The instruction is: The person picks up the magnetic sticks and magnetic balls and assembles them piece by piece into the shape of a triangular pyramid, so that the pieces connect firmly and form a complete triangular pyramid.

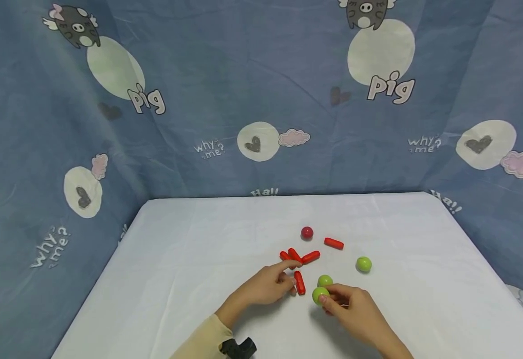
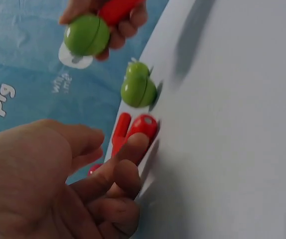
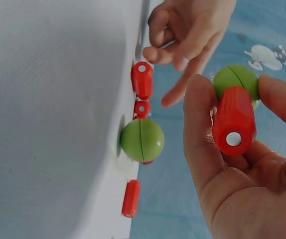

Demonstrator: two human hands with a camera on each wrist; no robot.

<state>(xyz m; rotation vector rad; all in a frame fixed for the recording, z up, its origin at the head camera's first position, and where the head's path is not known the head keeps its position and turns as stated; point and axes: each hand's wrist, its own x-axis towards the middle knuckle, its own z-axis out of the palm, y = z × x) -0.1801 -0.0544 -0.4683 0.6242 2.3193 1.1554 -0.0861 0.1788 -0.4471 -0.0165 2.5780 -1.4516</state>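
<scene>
My right hand (image 1: pixel 360 314) pinches a green ball (image 1: pixel 319 295) between thumb and fingers. The right wrist view also shows a red stick (image 3: pixel 235 117) with a white end dot in that hand, against the ball (image 3: pixel 232 77). To the left, my left hand (image 1: pixel 266 285) is over the table with its index finger extended toward a cluster of red sticks (image 1: pixel 310 257) and its other fingers bent, holding nothing. Another red stick (image 1: pixel 299 283) lies beside its fingertips. Whether the left fingers touch any stick, I cannot tell.
Just behind the held ball sits a green ball (image 1: pixel 325 280); another green ball (image 1: pixel 364 264) is farther right. A dark red ball (image 1: pixel 306 233) and a separate red stick (image 1: pixel 334 243) lie toward the back of the white table (image 1: pixel 198 234). Blue patterned cloth (image 1: pixel 189 89) hangs behind.
</scene>
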